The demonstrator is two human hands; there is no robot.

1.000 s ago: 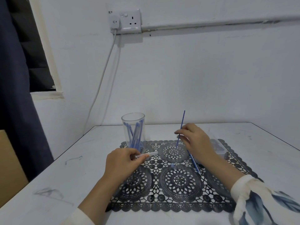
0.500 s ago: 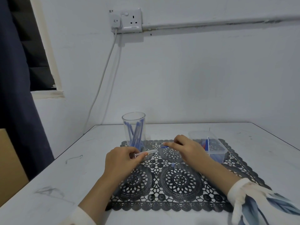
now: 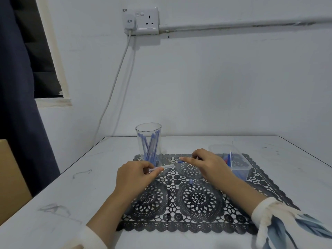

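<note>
Clear plastic pen barrel [image 3: 162, 167]: pinched in left hand [image 3: 133, 177], low over black lace-pattern mat [image 3: 197, 203]. Thin blue ink refill [image 3: 180, 161]: upright a second ago, now level and mostly inside the barrel, its tail pinched by right hand [image 3: 206, 164]. Insertion judged nearly complete; small blue cap [image 3: 191, 181] waits on the mat.

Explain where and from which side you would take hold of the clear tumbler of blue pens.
Wrap a hand round the tumbler at mid-height, coming from its left side. It stands upright with straight, round walls, so a side grip probably holds well. The open top is filled with leaning pens, and the left hand with the pen barrel sits just in front.
</note>
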